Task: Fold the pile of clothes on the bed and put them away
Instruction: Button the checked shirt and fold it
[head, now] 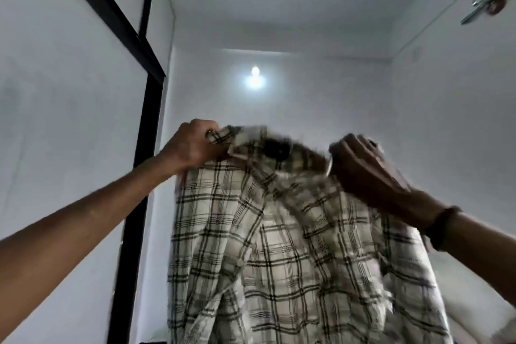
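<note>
A cream plaid shirt [279, 246] with dark green-grey checks hangs full length in the middle of the view, held up at its shoulders in front of a white wall [321, 109]. Its collar sits at the top between the two hands, the front placket runs down the middle, and the fabric falls past the bottom edge of the picture; the cloth is blurred along its right side.

To the left, a black frame [145, 131] stands upright against the wall, with a slanted bar rising from it toward the upper left corner.

The left hand [192, 145] grips the shirt's left shoulder beside the collar, fingers curled round a bunch of cloth, the bare forearm reaching in from the lower left. The right hand [363, 167] holds the right shoulder, fingers bent over the fabric; a dark wristband [444, 227] circles that wrist.

At the upper right corner, a ceiling fan [488, 7] shows one blade and its hub. On the far wall above the collar, a bare light bulb [255, 72] glows.
</note>
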A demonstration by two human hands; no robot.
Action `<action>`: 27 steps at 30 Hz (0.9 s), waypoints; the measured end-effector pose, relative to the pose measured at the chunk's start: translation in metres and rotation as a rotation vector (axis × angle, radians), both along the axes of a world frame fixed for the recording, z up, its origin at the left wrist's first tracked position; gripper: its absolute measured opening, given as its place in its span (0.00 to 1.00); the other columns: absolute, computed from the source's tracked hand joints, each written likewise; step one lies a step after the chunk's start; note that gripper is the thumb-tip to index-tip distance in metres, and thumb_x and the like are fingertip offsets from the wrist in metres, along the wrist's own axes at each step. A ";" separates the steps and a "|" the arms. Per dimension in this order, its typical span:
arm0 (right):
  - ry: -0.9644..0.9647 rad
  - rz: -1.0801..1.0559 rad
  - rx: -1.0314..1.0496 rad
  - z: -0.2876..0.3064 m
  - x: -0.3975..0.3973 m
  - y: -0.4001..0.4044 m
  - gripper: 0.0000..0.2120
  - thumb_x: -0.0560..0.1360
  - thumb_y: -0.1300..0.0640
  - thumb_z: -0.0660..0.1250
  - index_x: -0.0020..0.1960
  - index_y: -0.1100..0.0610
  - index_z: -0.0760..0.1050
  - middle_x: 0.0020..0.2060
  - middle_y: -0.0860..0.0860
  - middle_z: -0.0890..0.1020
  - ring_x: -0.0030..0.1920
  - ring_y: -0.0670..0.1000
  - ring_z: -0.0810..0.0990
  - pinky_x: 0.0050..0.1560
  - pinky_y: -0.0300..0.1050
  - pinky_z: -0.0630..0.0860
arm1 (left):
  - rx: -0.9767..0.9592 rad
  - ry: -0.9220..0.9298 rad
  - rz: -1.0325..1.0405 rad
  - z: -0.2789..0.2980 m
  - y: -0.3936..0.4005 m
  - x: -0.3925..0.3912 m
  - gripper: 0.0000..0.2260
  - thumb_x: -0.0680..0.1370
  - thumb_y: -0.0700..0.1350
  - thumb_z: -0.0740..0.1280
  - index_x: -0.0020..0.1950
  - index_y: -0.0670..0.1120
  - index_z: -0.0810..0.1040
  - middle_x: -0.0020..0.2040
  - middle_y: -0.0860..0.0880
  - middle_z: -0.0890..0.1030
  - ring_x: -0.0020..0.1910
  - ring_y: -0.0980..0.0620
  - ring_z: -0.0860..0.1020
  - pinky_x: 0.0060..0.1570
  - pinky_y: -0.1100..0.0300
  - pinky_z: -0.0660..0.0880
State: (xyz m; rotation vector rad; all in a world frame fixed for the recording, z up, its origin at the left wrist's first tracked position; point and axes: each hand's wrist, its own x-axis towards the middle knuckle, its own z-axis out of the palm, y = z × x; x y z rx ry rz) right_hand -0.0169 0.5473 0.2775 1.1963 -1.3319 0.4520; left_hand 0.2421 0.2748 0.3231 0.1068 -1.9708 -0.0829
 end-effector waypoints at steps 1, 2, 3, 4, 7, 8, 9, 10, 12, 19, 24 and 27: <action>0.043 -0.038 0.050 -0.006 -0.013 0.004 0.09 0.79 0.57 0.65 0.55 0.61 0.77 0.48 0.58 0.76 0.49 0.61 0.75 0.48 0.55 0.73 | -0.096 0.009 0.134 -0.001 -0.005 0.003 0.18 0.72 0.53 0.80 0.34 0.54 0.72 0.26 0.56 0.75 0.27 0.58 0.75 0.28 0.59 0.65; 0.012 -0.045 0.038 -0.008 -0.027 0.009 0.09 0.78 0.59 0.67 0.57 0.60 0.76 0.49 0.58 0.74 0.50 0.62 0.74 0.49 0.57 0.75 | -0.183 0.012 0.240 -0.003 -0.008 0.007 0.19 0.72 0.52 0.80 0.34 0.55 0.69 0.26 0.56 0.72 0.29 0.52 0.77 0.28 0.58 0.64; -0.048 -0.034 -0.026 -0.008 -0.037 0.014 0.08 0.77 0.62 0.68 0.56 0.59 0.76 0.48 0.57 0.74 0.49 0.62 0.74 0.48 0.59 0.76 | -0.254 0.019 0.331 -0.005 -0.006 0.011 0.21 0.71 0.50 0.80 0.35 0.56 0.67 0.26 0.57 0.69 0.29 0.47 0.77 0.29 0.57 0.64; -0.142 -0.011 -0.118 -0.010 -0.048 0.017 0.07 0.75 0.64 0.68 0.53 0.58 0.75 0.46 0.56 0.74 0.47 0.62 0.74 0.45 0.58 0.75 | -0.335 0.040 0.393 -0.008 -0.001 0.014 0.22 0.70 0.50 0.81 0.36 0.56 0.66 0.27 0.58 0.67 0.28 0.46 0.74 0.29 0.58 0.63; -0.554 0.148 -0.290 -0.014 -0.042 0.031 0.04 0.71 0.62 0.71 0.42 0.55 0.78 0.31 0.52 0.78 0.33 0.60 0.78 0.35 0.48 0.74 | -0.468 0.123 0.470 -0.012 0.029 0.019 0.17 0.70 0.54 0.81 0.41 0.53 0.72 0.27 0.56 0.72 0.25 0.50 0.71 0.28 0.63 0.64; -0.700 0.286 -0.301 -0.014 -0.030 0.036 0.02 0.70 0.60 0.71 0.40 0.55 0.78 0.26 0.52 0.79 0.27 0.59 0.78 0.30 0.45 0.73 | -0.477 0.172 0.496 -0.012 0.040 0.022 0.13 0.71 0.49 0.80 0.46 0.51 0.77 0.31 0.52 0.79 0.29 0.45 0.77 0.31 0.61 0.68; -0.839 0.443 -0.307 -0.013 -0.022 0.042 0.03 0.71 0.62 0.70 0.39 0.57 0.78 0.23 0.52 0.78 0.24 0.56 0.77 0.25 0.41 0.72 | -0.446 0.217 0.518 -0.009 0.049 0.025 0.12 0.71 0.45 0.79 0.51 0.50 0.81 0.35 0.48 0.83 0.34 0.41 0.81 0.33 0.60 0.68; -0.949 0.556 -0.333 -0.013 -0.019 0.049 0.07 0.74 0.66 0.68 0.38 0.58 0.78 0.21 0.51 0.78 0.22 0.54 0.76 0.22 0.37 0.69 | -0.417 0.236 0.530 -0.007 0.058 0.028 0.12 0.72 0.42 0.78 0.53 0.49 0.83 0.38 0.46 0.84 0.36 0.40 0.82 0.33 0.60 0.66; -0.972 0.662 -0.408 -0.011 -0.016 0.062 0.06 0.79 0.69 0.64 0.44 0.64 0.77 0.23 0.46 0.79 0.23 0.46 0.77 0.21 0.33 0.70 | -0.353 0.205 0.496 0.003 0.064 0.036 0.05 0.73 0.45 0.78 0.47 0.49 0.84 0.34 0.48 0.81 0.33 0.43 0.78 0.32 0.59 0.64; -0.556 0.258 -0.652 0.025 -0.007 0.047 0.10 0.69 0.32 0.72 0.44 0.33 0.74 0.39 0.50 0.83 0.43 0.62 0.84 0.43 0.64 0.81 | 0.211 -0.161 0.238 0.086 0.035 0.052 0.39 0.55 0.77 0.76 0.46 0.44 0.86 0.39 0.49 0.82 0.36 0.51 0.78 0.39 0.56 0.73; -0.739 0.087 -0.316 -0.037 -0.031 -0.007 0.11 0.70 0.41 0.74 0.47 0.45 0.80 0.36 0.52 0.85 0.41 0.60 0.84 0.44 0.57 0.83 | 0.381 -0.603 0.329 0.006 -0.058 -0.013 0.48 0.55 0.86 0.65 0.61 0.54 0.83 0.59 0.52 0.84 0.58 0.50 0.81 0.66 0.50 0.75; -0.917 0.018 -0.214 -0.144 -0.074 -0.046 0.06 0.73 0.48 0.74 0.48 0.48 0.82 0.40 0.56 0.85 0.44 0.64 0.84 0.45 0.55 0.81 | 0.425 -0.869 0.336 -0.139 -0.106 -0.074 0.42 0.53 0.88 0.60 0.43 0.54 0.84 0.42 0.56 0.82 0.43 0.56 0.78 0.49 0.59 0.75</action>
